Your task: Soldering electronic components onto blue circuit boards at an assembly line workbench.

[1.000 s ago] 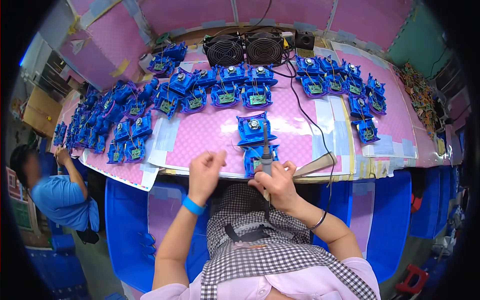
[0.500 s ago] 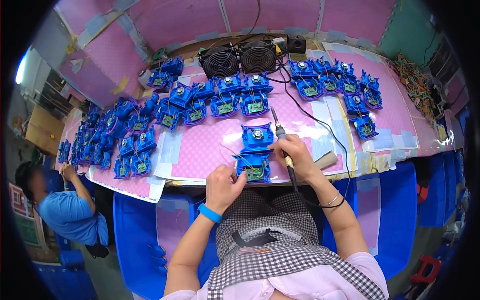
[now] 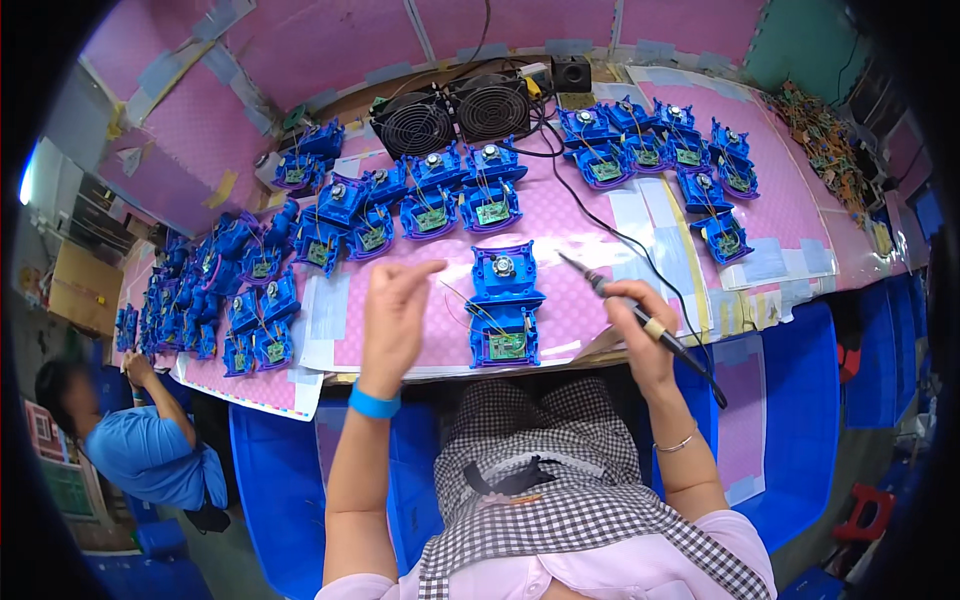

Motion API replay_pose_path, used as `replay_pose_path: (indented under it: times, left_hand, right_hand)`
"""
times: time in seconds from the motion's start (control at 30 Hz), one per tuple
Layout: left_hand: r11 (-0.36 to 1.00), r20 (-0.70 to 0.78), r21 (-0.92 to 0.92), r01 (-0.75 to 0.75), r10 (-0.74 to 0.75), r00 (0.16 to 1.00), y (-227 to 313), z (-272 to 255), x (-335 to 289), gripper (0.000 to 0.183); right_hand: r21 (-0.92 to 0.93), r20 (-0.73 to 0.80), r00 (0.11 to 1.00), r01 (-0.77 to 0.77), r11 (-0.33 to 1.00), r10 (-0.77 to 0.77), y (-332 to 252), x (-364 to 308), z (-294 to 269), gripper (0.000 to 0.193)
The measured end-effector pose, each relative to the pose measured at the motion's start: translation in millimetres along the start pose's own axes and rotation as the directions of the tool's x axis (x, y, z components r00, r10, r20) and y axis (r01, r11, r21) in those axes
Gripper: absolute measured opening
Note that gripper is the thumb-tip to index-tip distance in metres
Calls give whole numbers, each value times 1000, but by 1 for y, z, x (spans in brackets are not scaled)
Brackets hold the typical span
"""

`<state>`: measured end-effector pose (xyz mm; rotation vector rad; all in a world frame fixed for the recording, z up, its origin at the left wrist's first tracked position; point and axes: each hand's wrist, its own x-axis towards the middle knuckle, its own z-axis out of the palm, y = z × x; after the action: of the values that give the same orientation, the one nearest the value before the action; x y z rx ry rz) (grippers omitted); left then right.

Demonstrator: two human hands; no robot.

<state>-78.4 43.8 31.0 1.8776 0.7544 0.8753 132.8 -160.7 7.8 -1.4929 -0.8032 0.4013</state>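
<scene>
In front of me on the table lies an opened blue plastic housing. Its far half carries a round speaker, its near half a green circuit board; thin wires loop out on its left. My right hand grips a soldering iron right of the housing, its tip pointing far left and apart from it. Left of the housing my left hand is raised, index finger stretched out, apparently holding nothing and not touching the housing.
More opened blue housings stand in rows behind, with a dense group at left. Two black fans sit at the back. The iron's black cable crosses the table. Blue bins flank me; a co-worker is at far left.
My left hand has let go of the housing's near half and moved up and left. My right hand has drawn the soldering iron away to the right. The housing stays in place.
</scene>
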Motion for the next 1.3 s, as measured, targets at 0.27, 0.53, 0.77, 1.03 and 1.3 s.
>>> replay_pose_path:
  times: [0.27,0.53,0.77,1.03,1.3]
  left_hand:
    - [884,61,420,-204,197,978,-9,38,3,10]
    - [870,147,428,-245,200,969,-7,46,7,11]
    - [874,149,443,-199,147,978,-3,47,9,12]
    - [844,169,468,-263,206,964,-4,47,14,11]
    - [840,170,469,-272,216,961,-2,47,16,11]
  right_hand:
    - [43,84,995,43,998,-47,14,-2,25,20]
    - [69,95,995,21,997,-27,14,2,35,19]
    - [65,107,994,11,998,-17,17,3,35,19]
    - [66,100,995,3,998,-9,17,3,36,20]
    - [85,91,996,-34,996,27,20,2,38,20]
